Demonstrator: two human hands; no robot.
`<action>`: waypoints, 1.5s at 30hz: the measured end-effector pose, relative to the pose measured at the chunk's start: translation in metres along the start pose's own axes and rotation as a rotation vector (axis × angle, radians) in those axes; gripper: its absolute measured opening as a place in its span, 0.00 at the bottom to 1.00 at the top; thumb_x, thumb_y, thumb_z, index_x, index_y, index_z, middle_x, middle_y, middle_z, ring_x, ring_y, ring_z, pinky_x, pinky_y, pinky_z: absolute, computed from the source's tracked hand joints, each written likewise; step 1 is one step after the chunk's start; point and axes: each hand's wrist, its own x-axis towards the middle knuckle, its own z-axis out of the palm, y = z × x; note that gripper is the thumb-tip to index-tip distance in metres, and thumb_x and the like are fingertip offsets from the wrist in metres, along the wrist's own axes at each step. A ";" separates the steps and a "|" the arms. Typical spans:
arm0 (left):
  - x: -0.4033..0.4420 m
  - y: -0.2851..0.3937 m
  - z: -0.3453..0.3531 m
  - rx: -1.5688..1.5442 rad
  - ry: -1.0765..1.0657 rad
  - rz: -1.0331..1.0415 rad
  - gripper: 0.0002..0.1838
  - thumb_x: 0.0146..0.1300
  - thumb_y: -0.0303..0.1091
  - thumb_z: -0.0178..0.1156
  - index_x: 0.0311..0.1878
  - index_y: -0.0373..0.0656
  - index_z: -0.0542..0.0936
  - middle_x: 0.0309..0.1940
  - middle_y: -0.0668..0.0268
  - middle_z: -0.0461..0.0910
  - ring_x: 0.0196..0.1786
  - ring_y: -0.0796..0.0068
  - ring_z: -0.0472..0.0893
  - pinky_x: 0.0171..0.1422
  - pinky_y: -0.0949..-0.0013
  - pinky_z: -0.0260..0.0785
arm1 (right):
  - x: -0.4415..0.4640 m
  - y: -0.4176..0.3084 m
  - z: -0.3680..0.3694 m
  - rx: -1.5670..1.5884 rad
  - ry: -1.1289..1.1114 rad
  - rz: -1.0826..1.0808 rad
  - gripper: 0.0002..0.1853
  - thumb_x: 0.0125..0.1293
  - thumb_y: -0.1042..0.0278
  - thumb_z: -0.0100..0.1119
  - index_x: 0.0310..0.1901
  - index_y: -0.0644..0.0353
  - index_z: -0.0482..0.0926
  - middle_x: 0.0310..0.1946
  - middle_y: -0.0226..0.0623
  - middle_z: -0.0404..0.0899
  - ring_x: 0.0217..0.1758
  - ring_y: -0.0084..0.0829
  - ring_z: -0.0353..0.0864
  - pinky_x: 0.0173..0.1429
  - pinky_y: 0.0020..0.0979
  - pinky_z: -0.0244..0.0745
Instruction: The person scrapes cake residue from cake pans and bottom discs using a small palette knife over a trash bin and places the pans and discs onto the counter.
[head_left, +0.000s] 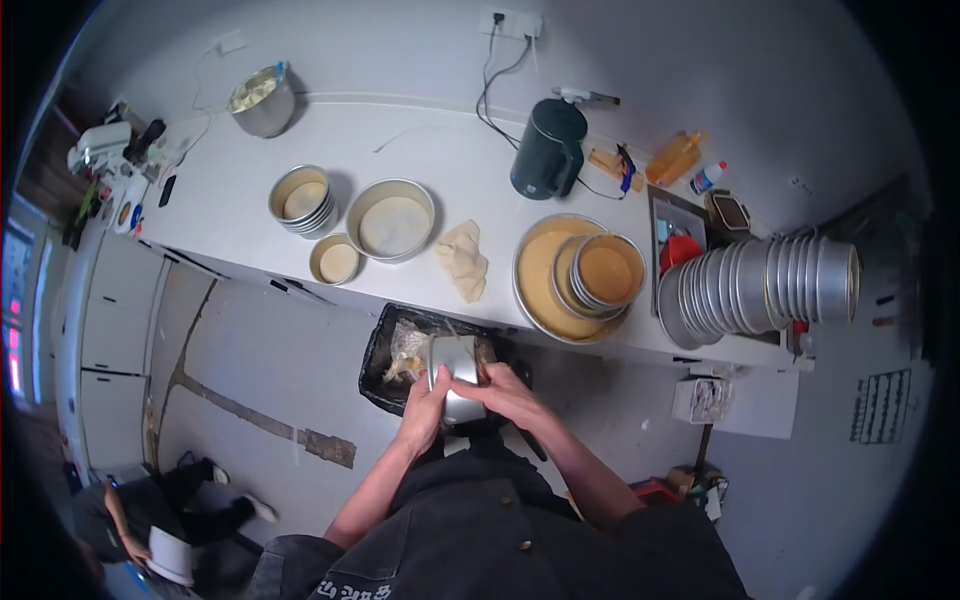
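Observation:
A round silver cake pan (464, 408) is gripped between my two hands, tilted on its side with its metal wall toward me. My left hand (427, 408) wraps its left side, thumb up along the metal. Across the right side lie the fingers and thumb of my right hand (505, 392). Below the pan stands a bin (375, 362) lined with a black bag, with crumpled clear plastic and scraps (407, 345) inside. The inside of the pan is hidden from me. A crumpled beige cloth (462, 262) lies near the counter's front edge, beyond my hands.
The white counter (420, 140) holds several cake pans (392, 220), a large pan with smaller pans nested in it (545, 300), and a dark green kettle (549, 150). Stacked pans (745, 285) lie sideways by the sink at right. A person (130, 520) with a white container is at lower left.

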 end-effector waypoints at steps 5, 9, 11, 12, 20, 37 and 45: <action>-0.009 0.018 0.007 -0.198 0.044 -0.051 0.33 0.80 0.60 0.49 0.65 0.34 0.75 0.53 0.61 0.83 0.56 0.70 0.81 0.63 0.63 0.73 | 0.000 0.017 0.012 -0.086 -0.010 0.004 0.31 0.62 0.37 0.69 0.37 0.66 0.83 0.31 0.35 0.81 0.36 0.28 0.78 0.42 0.33 0.70; -0.008 0.009 -0.014 -0.213 0.014 0.003 0.27 0.79 0.52 0.55 0.67 0.39 0.75 0.57 0.65 0.82 0.60 0.72 0.80 0.66 0.65 0.71 | 0.002 0.029 0.002 -0.152 -0.050 -0.021 0.31 0.63 0.37 0.69 0.39 0.67 0.83 0.31 0.36 0.80 0.37 0.27 0.78 0.43 0.33 0.70; -0.002 -0.008 -0.018 -0.043 0.050 0.075 0.15 0.77 0.37 0.61 0.59 0.38 0.81 0.49 0.68 0.84 0.51 0.78 0.82 0.58 0.70 0.74 | -0.002 0.033 -0.006 -0.147 -0.022 -0.040 0.31 0.63 0.38 0.69 0.39 0.67 0.83 0.30 0.36 0.79 0.37 0.27 0.78 0.43 0.33 0.70; 0.001 -0.011 -0.018 -0.034 0.033 0.070 0.15 0.77 0.37 0.61 0.59 0.38 0.81 0.49 0.68 0.84 0.51 0.78 0.82 0.58 0.70 0.74 | -0.001 0.036 -0.012 -0.140 -0.008 -0.056 0.30 0.64 0.39 0.69 0.38 0.66 0.82 0.30 0.36 0.79 0.37 0.28 0.78 0.42 0.33 0.70; 0.009 -0.014 -0.019 -0.004 0.329 0.228 0.11 0.73 0.27 0.63 0.55 0.35 0.85 0.41 0.68 0.88 0.40 0.80 0.83 0.45 0.72 0.75 | -0.026 0.015 -0.136 0.550 0.574 -0.262 0.19 0.75 0.55 0.64 0.28 0.48 0.69 0.23 0.19 0.67 0.24 0.12 0.65 0.22 0.23 0.56; -0.015 0.007 0.005 0.941 0.225 0.776 0.29 0.57 0.10 0.52 0.54 0.50 0.90 0.70 0.58 0.77 0.81 0.51 0.64 0.87 0.47 0.44 | 0.010 0.049 -0.051 0.336 0.195 0.153 0.26 0.76 0.43 0.59 0.41 0.65 0.83 0.25 0.34 0.83 0.19 0.20 0.76 0.25 0.23 0.64; -0.042 0.010 -0.013 -0.030 0.317 0.168 0.35 0.71 0.23 0.57 0.79 0.27 0.57 0.79 0.52 0.61 0.79 0.57 0.66 0.81 0.54 0.62 | 0.056 0.072 0.013 0.199 0.252 -0.127 0.15 0.78 0.58 0.58 0.37 0.61 0.81 0.25 0.23 0.73 0.29 0.15 0.66 0.34 0.25 0.62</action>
